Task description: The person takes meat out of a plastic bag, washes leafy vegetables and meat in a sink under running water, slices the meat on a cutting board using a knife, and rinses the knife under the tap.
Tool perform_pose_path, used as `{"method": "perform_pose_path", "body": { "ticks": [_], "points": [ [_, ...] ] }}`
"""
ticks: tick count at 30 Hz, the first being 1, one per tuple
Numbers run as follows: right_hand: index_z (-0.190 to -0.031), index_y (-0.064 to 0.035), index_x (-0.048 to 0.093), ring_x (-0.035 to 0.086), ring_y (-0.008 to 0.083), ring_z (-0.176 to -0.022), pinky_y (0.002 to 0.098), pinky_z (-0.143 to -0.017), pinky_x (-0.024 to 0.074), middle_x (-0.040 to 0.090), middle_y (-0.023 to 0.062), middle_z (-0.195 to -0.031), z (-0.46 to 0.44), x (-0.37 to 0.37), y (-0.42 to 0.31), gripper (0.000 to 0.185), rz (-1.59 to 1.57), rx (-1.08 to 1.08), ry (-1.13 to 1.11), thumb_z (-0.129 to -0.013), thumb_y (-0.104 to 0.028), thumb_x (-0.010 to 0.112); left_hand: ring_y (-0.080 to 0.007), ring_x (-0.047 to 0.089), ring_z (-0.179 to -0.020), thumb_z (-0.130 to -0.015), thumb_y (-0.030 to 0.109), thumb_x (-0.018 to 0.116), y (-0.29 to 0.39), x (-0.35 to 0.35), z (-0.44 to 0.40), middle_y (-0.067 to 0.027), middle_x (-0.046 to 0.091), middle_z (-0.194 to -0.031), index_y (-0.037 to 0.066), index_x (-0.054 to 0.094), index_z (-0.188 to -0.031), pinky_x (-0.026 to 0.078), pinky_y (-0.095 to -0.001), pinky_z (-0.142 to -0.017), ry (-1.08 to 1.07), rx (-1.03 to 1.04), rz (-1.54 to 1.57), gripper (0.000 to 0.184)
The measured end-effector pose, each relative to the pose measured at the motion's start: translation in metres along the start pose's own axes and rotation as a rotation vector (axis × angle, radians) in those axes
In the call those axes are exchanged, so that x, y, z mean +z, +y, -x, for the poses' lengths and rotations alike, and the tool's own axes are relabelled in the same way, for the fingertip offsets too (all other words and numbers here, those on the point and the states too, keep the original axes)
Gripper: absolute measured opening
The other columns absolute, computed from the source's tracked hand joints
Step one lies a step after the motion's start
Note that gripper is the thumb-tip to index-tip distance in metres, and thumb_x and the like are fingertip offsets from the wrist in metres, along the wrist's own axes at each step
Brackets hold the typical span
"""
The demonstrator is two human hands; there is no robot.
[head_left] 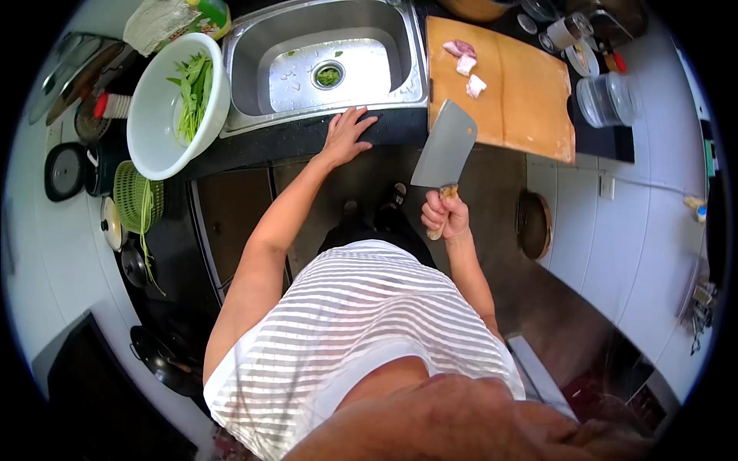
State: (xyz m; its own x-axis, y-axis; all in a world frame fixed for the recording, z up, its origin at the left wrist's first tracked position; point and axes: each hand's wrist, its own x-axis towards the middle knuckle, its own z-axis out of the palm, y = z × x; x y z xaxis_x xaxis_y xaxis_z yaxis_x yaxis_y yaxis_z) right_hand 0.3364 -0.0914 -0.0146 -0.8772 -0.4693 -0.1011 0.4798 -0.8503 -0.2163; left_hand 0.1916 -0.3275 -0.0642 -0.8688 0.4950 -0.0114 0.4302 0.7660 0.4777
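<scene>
My right hand is wrapped round the handle of a cleaver, whose broad grey blade points up toward the near edge of a wooden cutting board. Several pieces of raw meat lie on the board's far left part. My left hand rests with spread fingers on the dark counter edge, just in front of the steel sink; nothing is in it. Green scraps sit in the sink's drain, and water drops dot the basin.
Left of the sink stands a white bowl with leafy greens. A green basket with long stems is nearer. Clear plastic containers and jars line the right side. A black wok lies at lower left.
</scene>
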Motion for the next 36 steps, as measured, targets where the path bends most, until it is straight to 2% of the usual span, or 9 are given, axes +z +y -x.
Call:
{"method": "perform_pose_path", "body": {
  "ticks": [4, 7, 12, 19, 24, 26, 30, 33, 36],
  "points": [
    [-0.081, -0.0084, 0.04, 0.033, 0.0096, -0.047, 0.0225, -0.038, 0.0291, 0.032, 0.0013, -0.06, -0.018, -0.007, -0.024, 0.014, 0.1, -0.021, 0.111, -0.081, -0.016, 0.051, -0.0289, 0.033, -0.118, -0.065, 0.013, 0.067, -0.017, -0.038, 0.009, -0.0135, 0.037, -0.126, 0.016, 0.045, -0.119, 0.029, -0.0375, -0.096, 0.113, -0.186, 0.263, 0.058],
    [-0.084, -0.0093, 0.039, 0.032, 0.0099, -0.047, 0.0224, -0.04, 0.0298, 0.032, 0.0009, -0.06, -0.028, -0.015, -0.032, 0.012, 0.139, -0.003, 0.187, -0.082, -0.015, 0.049, -0.0235, 0.052, -0.096, -0.067, 0.017, 0.068, -0.038, -0.097, 0.007, -0.0122, 0.056, -0.1, 0.004, 0.052, -0.075, 0.038, -0.0294, -0.084, 0.486, -0.289, 0.396, 0.022],
    [-0.085, -0.0106, 0.039, 0.033, 0.01, -0.048, 0.0224, -0.04, 0.0303, 0.033, 0.0012, -0.061, -0.051, -0.007, -0.041, 0.01, 0.203, 0.059, 0.232, -0.083, -0.013, 0.048, -0.0089, 0.049, -0.069, -0.079, 0.016, 0.058, -0.1, -0.221, -0.019, -0.0006, 0.055, -0.071, 0.002, 0.059, -0.089, 0.041, -0.0231, -0.063, 1.074, -0.236, 0.553, 0.018],
    [-0.084, -0.0113, 0.038, 0.033, 0.0098, -0.048, 0.0224, -0.041, 0.0292, 0.035, 0.0016, -0.061, -0.09, 0.017, -0.029, 0.009, 0.257, -0.078, 0.302, -0.082, -0.011, 0.047, -0.0227, 0.048, -0.102, -0.071, 0.029, 0.064, -0.26, -0.347, -0.064, -0.0161, 0.045, -0.118, 0.002, 0.041, -0.12, 0.039, -0.0309, -0.084, 1.188, -0.655, 0.266, 0.06],
    [-0.084, -0.0112, 0.039, 0.033, 0.01, -0.047, 0.0223, -0.041, 0.0293, 0.035, 0.0017, -0.061, -0.113, 0.035, -0.007, 0.008, 0.264, -0.176, 0.393, -0.083, -0.011, 0.046, -0.0311, 0.039, -0.114, -0.066, 0.037, 0.066, -0.294, -0.373, -0.102, -0.0177, 0.038, -0.126, 0.005, 0.026, -0.128, 0.03, -0.0363, -0.095, 1.219, -0.846, 0.294, 0.08],
    [-0.085, -0.0114, 0.039, 0.033, 0.0101, -0.048, 0.0226, -0.041, 0.0295, 0.035, 0.002, -0.061, -0.118, 0.037, -0.001, 0.007, 0.269, -0.205, 0.403, -0.083, -0.011, 0.046, -0.0323, 0.045, -0.107, -0.063, 0.042, 0.068, -0.284, -0.379, -0.108, -0.0197, 0.046, -0.116, 0.007, 0.029, -0.127, 0.031, -0.0489, -0.09, 1.135, -1.151, 0.038, 0.082],
    [-0.084, -0.0113, 0.039, 0.034, 0.0106, -0.049, 0.0227, -0.041, 0.0298, 0.036, 0.0027, -0.064, -0.126, 0.043, 0.006, 0.007, 0.254, -0.254, 0.423, -0.083, -0.011, 0.046, -0.0309, 0.052, -0.093, -0.068, 0.03, 0.066, -0.364, -0.393, -0.105, -0.0216, 0.054, -0.098, 0.005, 0.054, -0.096, 0.035, -0.0478, -0.082, 1.238, -0.929, 0.107, 0.04],
    [-0.084, -0.0109, 0.039, 0.034, 0.0108, -0.049, 0.0229, -0.041, 0.0303, 0.035, 0.0023, -0.065, -0.125, 0.041, 0.002, 0.009, 0.26, -0.285, 0.377, -0.082, -0.012, 0.048, -0.0221, 0.053, -0.069, -0.07, 0.02, 0.064, -0.309, -0.425, -0.087, -0.0111, 0.058, -0.078, 0.001, 0.053, -0.075, 0.042, -0.0366, -0.065, 1.57, -0.418, 0.207, 0.022],
    [-0.082, -0.0091, 0.035, 0.033, 0.0102, -0.049, 0.0219, -0.039, 0.0283, 0.033, 0.002, -0.062, -0.12, 0.055, -0.006, 0.015, 0.267, -0.366, 0.463, -0.08, -0.01, 0.05, -0.0104, 0.053, -0.065, -0.073, 0.002, 0.061, -0.242, -0.44, -0.062, -0.0029, 0.058, -0.075, 0.003, 0.057, -0.079, 0.043, -0.0237, -0.061, 1.478, 0.097, 0.596, 0.008]
  ]
}}
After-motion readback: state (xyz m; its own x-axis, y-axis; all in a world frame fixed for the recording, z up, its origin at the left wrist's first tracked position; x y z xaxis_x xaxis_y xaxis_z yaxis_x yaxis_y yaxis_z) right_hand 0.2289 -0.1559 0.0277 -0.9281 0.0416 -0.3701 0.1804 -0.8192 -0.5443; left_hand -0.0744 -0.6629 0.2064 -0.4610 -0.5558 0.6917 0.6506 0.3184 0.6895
